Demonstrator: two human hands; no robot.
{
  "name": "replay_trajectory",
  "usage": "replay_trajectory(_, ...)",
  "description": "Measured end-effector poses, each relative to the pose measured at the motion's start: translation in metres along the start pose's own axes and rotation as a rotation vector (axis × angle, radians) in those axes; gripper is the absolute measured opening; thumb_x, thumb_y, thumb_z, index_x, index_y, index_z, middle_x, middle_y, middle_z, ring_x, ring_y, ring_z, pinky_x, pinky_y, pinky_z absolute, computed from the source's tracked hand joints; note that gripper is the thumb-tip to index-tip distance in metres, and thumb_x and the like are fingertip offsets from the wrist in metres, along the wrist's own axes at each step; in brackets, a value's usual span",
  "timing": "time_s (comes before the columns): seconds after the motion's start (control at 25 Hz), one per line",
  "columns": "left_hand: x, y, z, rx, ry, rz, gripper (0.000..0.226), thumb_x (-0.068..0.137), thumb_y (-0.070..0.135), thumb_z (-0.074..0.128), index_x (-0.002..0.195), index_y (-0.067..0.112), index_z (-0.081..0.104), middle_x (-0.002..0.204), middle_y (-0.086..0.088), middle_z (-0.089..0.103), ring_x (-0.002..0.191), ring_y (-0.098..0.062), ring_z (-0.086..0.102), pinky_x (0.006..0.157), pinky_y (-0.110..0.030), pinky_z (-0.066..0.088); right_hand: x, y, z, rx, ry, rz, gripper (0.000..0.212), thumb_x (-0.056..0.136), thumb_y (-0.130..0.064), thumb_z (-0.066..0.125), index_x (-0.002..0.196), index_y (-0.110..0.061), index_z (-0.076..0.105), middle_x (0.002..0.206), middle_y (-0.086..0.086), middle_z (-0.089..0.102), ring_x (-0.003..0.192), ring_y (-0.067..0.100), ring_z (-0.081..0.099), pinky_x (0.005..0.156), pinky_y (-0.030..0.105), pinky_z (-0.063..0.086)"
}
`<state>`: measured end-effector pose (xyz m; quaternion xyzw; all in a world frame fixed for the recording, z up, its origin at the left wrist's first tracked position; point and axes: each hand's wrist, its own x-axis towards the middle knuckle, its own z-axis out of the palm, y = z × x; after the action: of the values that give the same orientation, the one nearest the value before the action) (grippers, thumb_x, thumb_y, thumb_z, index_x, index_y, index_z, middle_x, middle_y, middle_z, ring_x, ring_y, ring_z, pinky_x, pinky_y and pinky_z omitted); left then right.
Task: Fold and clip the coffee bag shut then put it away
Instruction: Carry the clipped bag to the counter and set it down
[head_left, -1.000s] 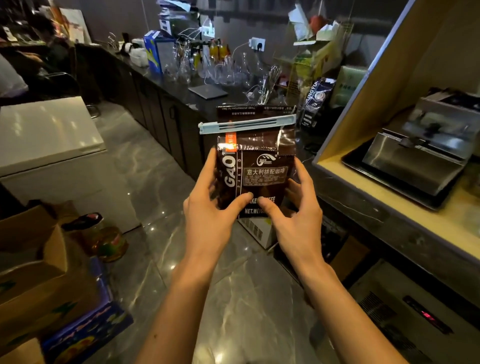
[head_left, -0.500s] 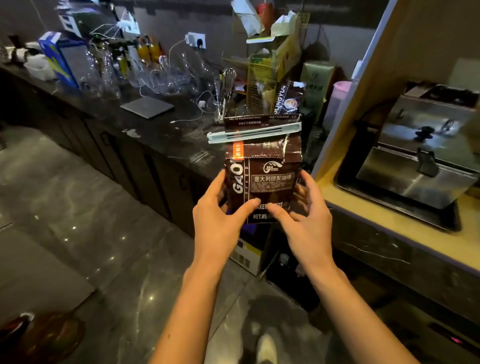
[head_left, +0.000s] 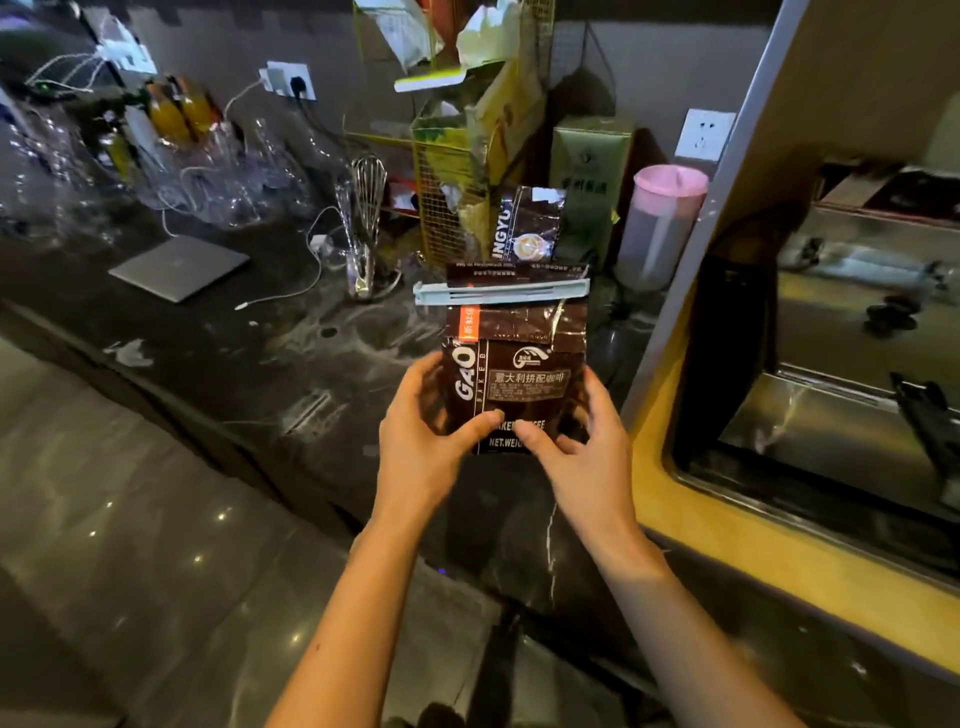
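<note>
A dark brown coffee bag (head_left: 519, 364) with white lettering is held upright in front of me, above the dark counter (head_left: 291, 364). Its top is folded over and a pale blue clip (head_left: 498, 294) is clamped across the fold. My left hand (head_left: 426, 441) grips the bag's lower left side, thumb on the front. On the lower right side my right hand (head_left: 582, 447) holds it the same way. The bag's bottom edge is hidden behind my thumbs.
Behind the bag stand another dark coffee bag (head_left: 530, 223), a yellow wire rack (head_left: 457, 171), a green box (head_left: 589, 171) and a pink-lidded container (head_left: 662, 223). A whisk (head_left: 366, 223), a laptop (head_left: 179, 267) and glassware (head_left: 208, 171) lie to the left. A yellow-framed shelf (head_left: 670, 431) with steel trays is at right.
I have moved closer to the counter with the clipped bag held in both hands; the counter corner with the rack and other bag now sits right behind it. My grip is unchanged.
</note>
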<state>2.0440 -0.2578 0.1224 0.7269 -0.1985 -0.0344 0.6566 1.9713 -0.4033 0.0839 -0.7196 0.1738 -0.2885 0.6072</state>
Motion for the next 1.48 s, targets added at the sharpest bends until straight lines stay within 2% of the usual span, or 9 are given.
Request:
replay_trajectory(0.2,0.079,-0.051,0.012,-0.007,-0.138,-0.060,0.071,0.071,0.009,0.085,0.126,0.034,0.048,0.120,0.017,0.063,0.114,0.005,0.061,0.098,-0.019,0.050,0.064,0.044,0.019,-0.060,0.028,0.085,0.088,0.074,-0.018,0.084,0.146,-0.035,0.036,0.123,-0.035,0.041,0.113,-0.021,0.043,0.086,0.015,0.048)
replay_trajectory(0.32,0.131,-0.090,0.007,-0.022,-0.224,-0.087,0.073,0.070,0.006,0.085,0.121,0.043,0.048,0.125,0.008,0.064,0.119,-0.004,0.061,0.102,-0.032,0.050,0.098,0.063,0.046,-0.131,0.078,0.137,0.083,0.074,-0.016,0.085,0.142,-0.030,0.041,0.120,-0.028,0.041,0.112,-0.019,0.046,0.085,0.015,0.048)
replay_trajectory(0.52,0.211,-0.148,-0.006,-0.012,-0.399,-0.144,0.083,0.068,0.009,0.087,0.137,0.029,0.045,0.126,0.011,0.063,0.118,0.001,0.060,0.097,-0.021,0.050,0.140,0.088,0.095,-0.274,0.196,0.222,0.083,0.072,-0.022,0.086,0.140,-0.021,0.038,0.138,0.002,0.047,0.129,0.018,0.048,0.108,0.046,0.043)
replay_trajectory(0.68,0.266,-0.192,-0.011,0.047,-0.563,-0.192,0.085,0.070,0.013,0.086,0.142,0.022,0.042,0.122,0.016,0.061,0.110,0.014,0.057,0.095,-0.013,0.048,0.171,0.120,0.128,-0.336,0.271,0.298,0.083,0.070,-0.021,0.087,0.137,-0.016,0.039,0.135,0.005,0.049,0.129,0.019,0.047,0.108,0.047,0.043)
replay_trajectory(0.84,0.281,-0.218,-0.006,0.075,-0.649,-0.234,0.079,0.071,0.012,0.085,0.138,0.014,0.044,0.128,-0.001,0.064,0.115,-0.006,0.061,0.105,-0.038,0.049,0.179,0.146,0.138,-0.403,0.301,0.410,0.081,0.069,-0.017,0.088,0.133,-0.019,0.038,0.133,0.007,0.051,0.127,0.021,0.051,0.106,0.048,0.044)
replay_trajectory(1.0,0.284,-0.235,0.003,0.093,-0.684,-0.208,0.081,0.070,0.018,0.085,0.138,0.030,0.042,0.133,0.002,0.061,0.124,-0.013,0.058,0.107,-0.046,0.046,0.181,0.158,0.135,-0.428,0.314,0.419,0.085,0.070,-0.021,0.087,0.137,-0.018,0.036,0.135,0.006,0.050,0.127,0.020,0.051,0.106,0.047,0.045)
replay_trajectory(1.12,0.281,-0.243,0.002,0.095,-0.704,-0.232,0.091,0.071,0.011,0.084,0.137,0.050,0.035,0.138,0.006,0.056,0.130,-0.016,0.053,0.109,-0.049,0.044,0.178,0.160,0.133,-0.381,0.287,0.423,0.090,0.070,-0.021,0.087,0.142,-0.025,0.033,0.138,0.002,0.049,0.123,0.010,0.053,0.101,0.031,0.050)
replay_trajectory(1.28,0.278,-0.246,0.005,0.141,-0.678,-0.191,0.095,0.071,0.011,0.084,0.145,0.038,0.030,0.138,0.000,0.058,0.128,-0.018,0.055,0.108,-0.049,0.044,0.172,0.169,0.135,-0.316,0.303,0.396,0.099,0.072,-0.001,0.083,0.137,-0.054,0.029,0.129,-0.016,0.056,0.116,-0.009,0.056,0.087,0.009,0.047)
replay_trajectory(1.48,0.279,-0.239,0.013,0.167,-0.625,-0.169,0.094,0.074,0.016,0.083,0.146,0.039,0.027,0.137,0.000,0.059,0.126,-0.016,0.056,0.105,-0.048,0.048,0.185,0.169,0.130,-0.385,0.276,0.371,0.104,0.075,0.000,0.078,0.149,-0.040,0.018,0.121,-0.041,0.054,0.119,-0.018,0.048,0.091,-0.001,0.037)
